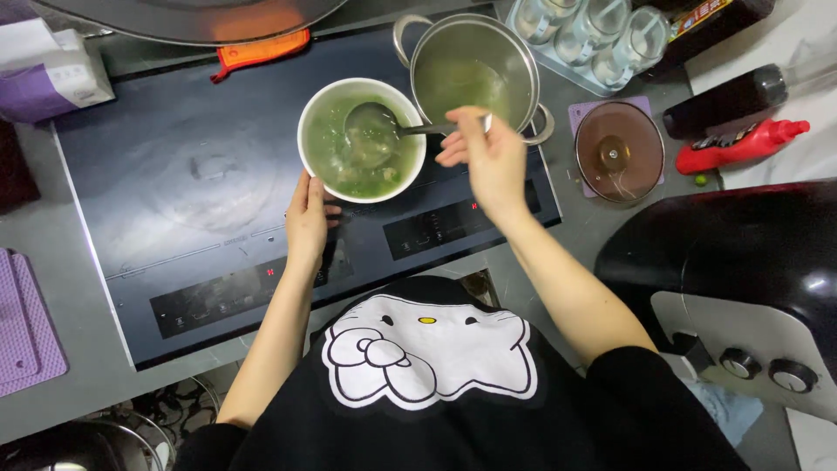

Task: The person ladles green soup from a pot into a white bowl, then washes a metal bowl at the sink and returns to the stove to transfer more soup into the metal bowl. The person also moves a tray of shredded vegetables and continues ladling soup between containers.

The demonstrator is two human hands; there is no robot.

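While the left hand [307,218] cupped the near rim of the round white ceramic bowl [361,139], its fingers spread open against the bowl's outer wall, the bowl sat on the black glass induction cooktop [192,174] set in the grey counter [70,288]. Green soup with darker bits filled the bowl nearly to the rim. The right hand [488,157] had its grip clamped on the handle of the dark metal ladle [375,131], thumb and fingers pinched together, and the ladle's cup lay in the soup, tilted. Just behind the bowl, touching or nearly so, stood the two-handled stainless steel pot [475,74], holding pale green broth. To the right of the pot, a round brown glass lid [619,150] rested knob-up on a purple mat on the counter.
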